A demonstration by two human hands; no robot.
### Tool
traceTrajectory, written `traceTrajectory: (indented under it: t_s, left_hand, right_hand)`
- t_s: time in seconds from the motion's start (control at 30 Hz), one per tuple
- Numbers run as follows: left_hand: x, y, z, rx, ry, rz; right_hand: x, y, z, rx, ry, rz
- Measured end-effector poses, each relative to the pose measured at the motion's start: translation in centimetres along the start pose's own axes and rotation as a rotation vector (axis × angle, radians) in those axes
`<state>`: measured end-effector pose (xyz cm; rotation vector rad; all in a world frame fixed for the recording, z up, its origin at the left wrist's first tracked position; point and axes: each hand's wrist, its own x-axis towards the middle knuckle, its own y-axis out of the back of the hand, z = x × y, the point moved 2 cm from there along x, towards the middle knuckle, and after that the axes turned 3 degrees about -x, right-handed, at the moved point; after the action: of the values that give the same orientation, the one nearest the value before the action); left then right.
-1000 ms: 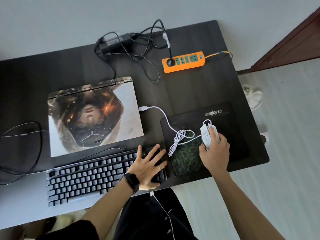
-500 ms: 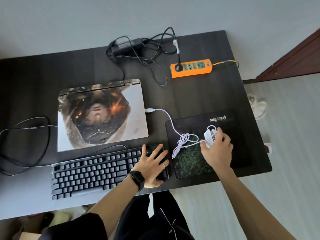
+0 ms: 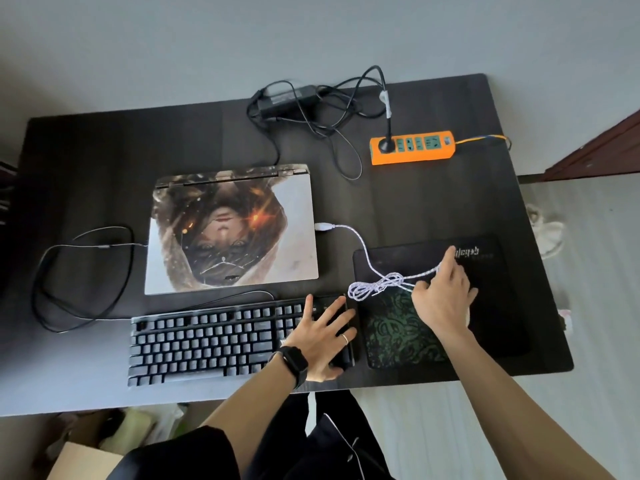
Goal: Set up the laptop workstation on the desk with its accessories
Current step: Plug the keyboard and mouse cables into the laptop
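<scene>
Left hand (image 3: 320,336) spread flat on the keyboard (image 3: 207,341), right hand (image 3: 443,296) (grip impossible to tell) over the bundled mouse cable (image 3: 377,284) on the mouse pad (image 3: 495,306), four o'clock from the laptop (image 3: 232,230): draw slack gently, sparing the plug (image 3: 323,226).

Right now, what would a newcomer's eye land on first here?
The closed laptop with its illustrated lid sits mid-desk; the orange power strip lies far right. A white cable runs from the laptop's right side, bundled, onto the mouse pad under the right hand, while the left hand lies spread on the keyboard.
</scene>
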<state>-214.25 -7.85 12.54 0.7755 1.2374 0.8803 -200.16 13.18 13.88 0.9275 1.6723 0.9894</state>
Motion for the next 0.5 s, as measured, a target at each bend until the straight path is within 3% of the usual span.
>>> traceTrajectory:
  t_s: [0.2, 0.5]
  left_hand:
    - [-1.5, 0.5, 0.2, -0.062, 0.015, 0.022]
    - [-5.9, 5.1, -2.0, -0.304, 0.26, 0.175]
  right_hand:
    - [-2.9, 0.9, 0.8, 0.074, -0.033, 0.033]
    - [-10.1, 2.0, -2.4, 0.092, 0.195, 0.198]
